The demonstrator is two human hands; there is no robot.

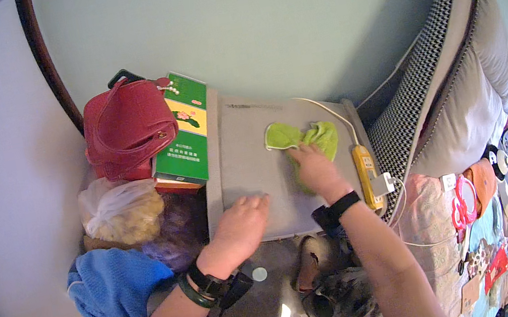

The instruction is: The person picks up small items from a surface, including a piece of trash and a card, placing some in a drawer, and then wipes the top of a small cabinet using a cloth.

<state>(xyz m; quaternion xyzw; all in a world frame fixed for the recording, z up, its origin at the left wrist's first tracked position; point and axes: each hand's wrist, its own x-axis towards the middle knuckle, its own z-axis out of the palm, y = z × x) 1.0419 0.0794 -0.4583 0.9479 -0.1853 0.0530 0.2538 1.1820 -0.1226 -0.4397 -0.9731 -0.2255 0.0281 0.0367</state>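
A bright green cloth (322, 138) lies bunched on the grey top of a low cabinet (243, 153) against the wall. My right hand (319, 173) is closed on the cloth's near side, and part of the cloth shows beneath the fingers. To the left, my left hand (239, 227) rests near the front edge of the grey top with its fingers curled in; I see nothing in it. Dark bands circle both wrists, and a dark green bangle sits on the left one.
Left of the top stand a red handbag (129, 126), a green box (181, 147), a bag of yellowish items (124, 212) and a blue cloth (120, 287). A yellow power strip (366, 173) with plugged-in cords lies along the right edge. Beyond it are a padded headboard (412, 73) and a cluttered bed (430, 212).
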